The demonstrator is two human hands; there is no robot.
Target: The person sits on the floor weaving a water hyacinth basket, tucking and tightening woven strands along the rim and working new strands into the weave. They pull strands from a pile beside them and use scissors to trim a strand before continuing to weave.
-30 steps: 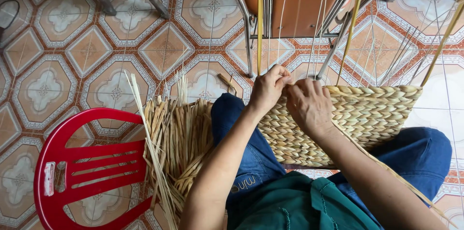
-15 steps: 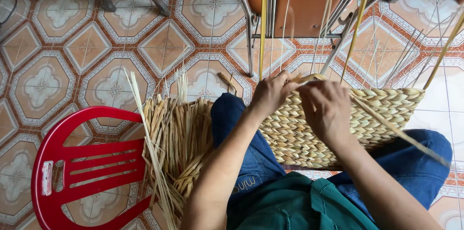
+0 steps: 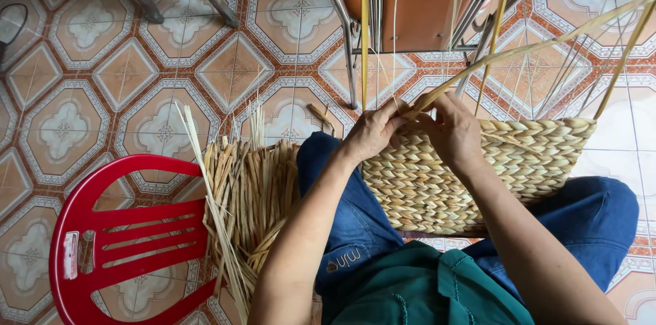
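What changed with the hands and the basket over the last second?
Both hands shifted slightly along the basket rim. The right hand drew a long straw strand, slanting down to the right half a second ago, up to the right. The left hand kept pinching the weave at the rim. The straw bundle, red chair and basket stayed put.

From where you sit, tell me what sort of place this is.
Likely a home or small workshop used for hand weaving. The floor is patterned tile, a red plastic chair stands beside a bundle of dried reeds, and both hands work at the rim of a half-woven basket.
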